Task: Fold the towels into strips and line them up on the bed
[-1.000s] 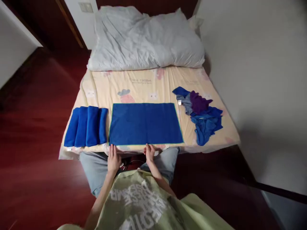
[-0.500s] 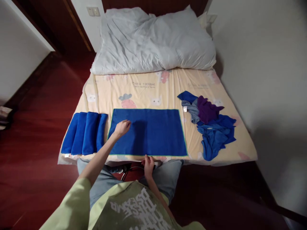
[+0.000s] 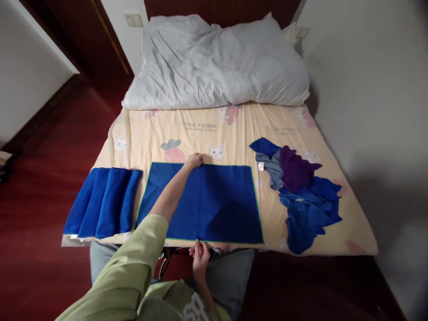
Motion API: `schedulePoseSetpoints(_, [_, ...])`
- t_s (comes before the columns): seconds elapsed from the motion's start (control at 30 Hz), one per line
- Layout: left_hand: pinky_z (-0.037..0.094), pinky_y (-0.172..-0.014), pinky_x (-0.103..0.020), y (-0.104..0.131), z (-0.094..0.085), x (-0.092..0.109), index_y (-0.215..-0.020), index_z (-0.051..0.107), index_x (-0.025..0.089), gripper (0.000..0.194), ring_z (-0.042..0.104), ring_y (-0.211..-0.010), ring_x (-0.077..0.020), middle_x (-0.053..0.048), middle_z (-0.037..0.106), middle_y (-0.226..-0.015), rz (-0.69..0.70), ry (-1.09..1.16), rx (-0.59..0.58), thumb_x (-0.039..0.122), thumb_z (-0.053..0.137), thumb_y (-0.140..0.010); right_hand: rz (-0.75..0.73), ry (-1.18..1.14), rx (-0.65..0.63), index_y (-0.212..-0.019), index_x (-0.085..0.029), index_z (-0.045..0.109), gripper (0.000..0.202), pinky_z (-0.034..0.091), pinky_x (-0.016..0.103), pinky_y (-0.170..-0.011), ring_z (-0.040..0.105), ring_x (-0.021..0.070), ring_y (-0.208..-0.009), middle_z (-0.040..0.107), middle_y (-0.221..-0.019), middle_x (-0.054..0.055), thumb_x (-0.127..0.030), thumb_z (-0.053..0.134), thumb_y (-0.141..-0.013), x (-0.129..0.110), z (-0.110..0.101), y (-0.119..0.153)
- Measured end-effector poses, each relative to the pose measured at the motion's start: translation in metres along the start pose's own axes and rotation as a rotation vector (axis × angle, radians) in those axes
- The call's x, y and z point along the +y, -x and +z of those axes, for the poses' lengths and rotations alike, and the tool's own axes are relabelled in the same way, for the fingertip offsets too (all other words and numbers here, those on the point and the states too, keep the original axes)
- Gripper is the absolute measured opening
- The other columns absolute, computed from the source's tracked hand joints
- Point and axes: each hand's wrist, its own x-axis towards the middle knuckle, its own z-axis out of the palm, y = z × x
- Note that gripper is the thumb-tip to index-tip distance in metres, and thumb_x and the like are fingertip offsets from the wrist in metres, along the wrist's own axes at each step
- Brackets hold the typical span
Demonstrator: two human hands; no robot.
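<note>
A blue towel (image 3: 230,200) with a thin green border lies spread flat on the bed in front of me. My left hand (image 3: 195,159) reaches across it to the middle of its far edge, fingers closed on that edge. At the middle of the near edge, my right hand (image 3: 200,255) pinches the border between thumb and fingertips. Left of the spread towel, several folded blue towels (image 3: 112,203) sit side by side in a row. A loose pile on the right holds a purple cloth (image 3: 297,169), a grey-blue cloth (image 3: 272,169) and crumpled blue cloths (image 3: 306,218).
The bed has a yellow sheet (image 3: 150,133) printed with rabbits and carrots. A large grey-white quilt or pillow (image 3: 214,67) lies across its head end. A white wall (image 3: 364,111) runs along the right, and dark red floor (image 3: 60,147) shows on the left.
My left hand has moved from above the towel's left part forward to its far edge. My right hand stays at the near edge. The view has shifted slightly.
</note>
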Motion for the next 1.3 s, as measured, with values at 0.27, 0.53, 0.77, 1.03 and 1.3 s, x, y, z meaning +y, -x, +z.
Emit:
schedulePoseSetpoints(0.27, [0.047, -0.102, -0.034, -0.005, 0.005, -0.009, -0.105, 0.076, 0.022, 0.026, 0.062, -0.115, -0.024, -0.008, 0.071, -0.116, 0.01, 0.04, -0.051, 0.04, 0.064, -0.09, -0.061, 0.035, 0.016, -0.071, -0.029, 0.057, 0.037, 0.049, 0.034, -0.051, 0.06, 0.0215, -0.048, 0.062, -0.054, -0.004, -0.062, 0.058, -0.088, -0.005, 0.003, 0.003])
schedulePoseSetpoints(0.53, [0.047, -0.099, -0.033, -0.01, 0.009, -0.008, -0.108, 0.074, 0.018, 0.026, 0.061, -0.117, -0.0255, -0.012, 0.068, -0.123, 0.01, 0.082, 0.029, 0.032, 0.057, -0.094, -0.105, 0.155, 0.055, -0.07, -0.031, 0.061, 0.033, 0.044, 0.03, -0.049, 0.057, 0.0198, -0.046, 0.057, -0.05, -0.005, -0.057, 0.057, -0.089, -0.012, -0.001, 0.01])
schedulePoseSetpoints(0.77, [0.048, -0.095, -0.03, -0.011, 0.004, -0.012, -0.107, 0.075, 0.016, 0.028, 0.064, -0.11, -0.0245, -0.014, 0.07, -0.114, 0.026, 0.117, 0.071, 0.032, 0.055, -0.094, -0.144, 0.285, 0.155, -0.06, -0.033, 0.063, 0.034, 0.044, 0.033, -0.05, 0.054, 0.0205, -0.042, 0.056, -0.045, -0.007, -0.056, 0.059, -0.084, -0.028, -0.004, 0.02])
schedulePoseSetpoints(1.03, [0.049, -0.093, -0.028, -0.001, -0.029, -0.008, -0.11, 0.076, 0.013, 0.036, 0.065, -0.107, -0.0239, -0.015, 0.072, -0.113, 0.068, 0.121, 0.151, 0.034, 0.052, -0.094, -0.18, 0.354, 0.266, -0.062, -0.038, 0.066, 0.037, 0.05, 0.039, -0.053, 0.058, 0.0239, -0.041, 0.058, -0.044, -0.007, -0.07, 0.058, -0.078, -0.053, -0.015, 0.032])
schedulePoseSetpoints(1.3, [0.049, -0.089, -0.028, 0.037, -0.096, 0.004, -0.106, 0.076, 0.012, 0.035, 0.066, -0.101, -0.0239, -0.013, 0.075, -0.104, 0.058, 0.229, 0.287, 0.035, 0.051, -0.096, -0.37, 0.356, 0.346, -0.068, -0.036, 0.068, 0.033, 0.052, 0.041, -0.054, 0.063, 0.0268, -0.05, 0.065, -0.055, -0.003, -0.064, 0.062, -0.082, -0.12, -0.053, 0.029])
